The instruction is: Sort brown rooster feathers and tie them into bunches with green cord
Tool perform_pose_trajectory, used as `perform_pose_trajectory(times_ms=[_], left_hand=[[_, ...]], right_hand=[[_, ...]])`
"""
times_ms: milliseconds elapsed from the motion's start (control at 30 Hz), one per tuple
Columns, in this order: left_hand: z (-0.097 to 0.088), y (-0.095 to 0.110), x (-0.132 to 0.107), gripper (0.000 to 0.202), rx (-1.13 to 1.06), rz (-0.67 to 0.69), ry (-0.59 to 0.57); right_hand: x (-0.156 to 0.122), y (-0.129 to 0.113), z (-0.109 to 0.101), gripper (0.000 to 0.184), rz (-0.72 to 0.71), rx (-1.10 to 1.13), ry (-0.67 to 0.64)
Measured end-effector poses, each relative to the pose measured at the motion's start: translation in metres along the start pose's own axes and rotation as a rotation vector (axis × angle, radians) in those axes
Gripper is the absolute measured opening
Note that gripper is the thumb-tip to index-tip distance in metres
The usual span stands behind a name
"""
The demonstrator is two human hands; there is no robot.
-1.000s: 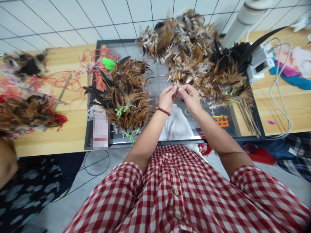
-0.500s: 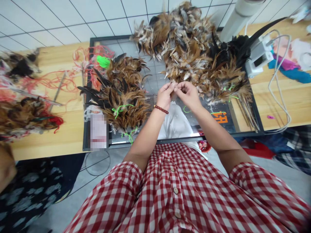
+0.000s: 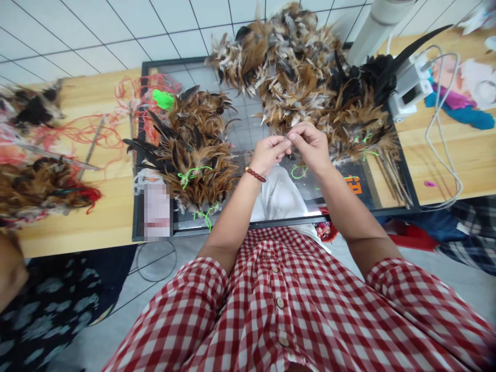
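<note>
My left hand (image 3: pixel 270 153), with a dark red bead bracelet (image 3: pixel 256 175) at the wrist, is closed in a pinch. Its fingertips meet those of my right hand (image 3: pixel 310 146), which is pinched too. Whatever lies between the fingers is too small to make out. Just beyond them rises a large heap of brown, white and black feathers (image 3: pixel 289 77). To the left lie bundles of brown feathers (image 3: pixel 201 139) tied with bright green string (image 3: pixel 194 174). A loop of green string (image 3: pixel 297 172) rests on the glass under my right hand.
A black-framed glass panel (image 3: pixel 244 116) lies on the wooden table (image 3: pixel 112 206). White power adapters and a cable (image 3: pixel 437 134) sit at right, near thin sticks (image 3: pixel 393 178). Red string (image 3: pixel 93 129) and more feathers (image 3: pixel 34 181) spread at left, where another person's arm (image 3: pixel 11 271) shows.
Both hands have shifted slightly to the right, fingertips still together. The left fingers are now more curled. The feather bundles stay where they were.
</note>
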State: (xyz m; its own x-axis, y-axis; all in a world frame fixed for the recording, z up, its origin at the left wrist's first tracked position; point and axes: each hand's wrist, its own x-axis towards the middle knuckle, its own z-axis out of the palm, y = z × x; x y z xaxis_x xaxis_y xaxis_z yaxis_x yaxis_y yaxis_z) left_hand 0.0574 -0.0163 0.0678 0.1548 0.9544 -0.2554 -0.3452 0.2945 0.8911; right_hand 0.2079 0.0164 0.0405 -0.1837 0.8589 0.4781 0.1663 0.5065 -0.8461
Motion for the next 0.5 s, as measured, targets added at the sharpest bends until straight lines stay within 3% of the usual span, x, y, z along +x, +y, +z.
perform_pose_trajectory(times_ms=[233, 500], left_hand=[[-0.003, 0.008, -0.001, 0.036, -0.044, -0.1, -0.083], [-0.001, -0.004, 0.004, 0.025, -0.028, -0.005, 0.049]], right_hand=[[0.001, 0.0, -0.003, 0.054, -0.008, -0.018, 0.002], [-0.002, 0.011, 0.001, 0.055, 0.099, 0.042, 0.097]])
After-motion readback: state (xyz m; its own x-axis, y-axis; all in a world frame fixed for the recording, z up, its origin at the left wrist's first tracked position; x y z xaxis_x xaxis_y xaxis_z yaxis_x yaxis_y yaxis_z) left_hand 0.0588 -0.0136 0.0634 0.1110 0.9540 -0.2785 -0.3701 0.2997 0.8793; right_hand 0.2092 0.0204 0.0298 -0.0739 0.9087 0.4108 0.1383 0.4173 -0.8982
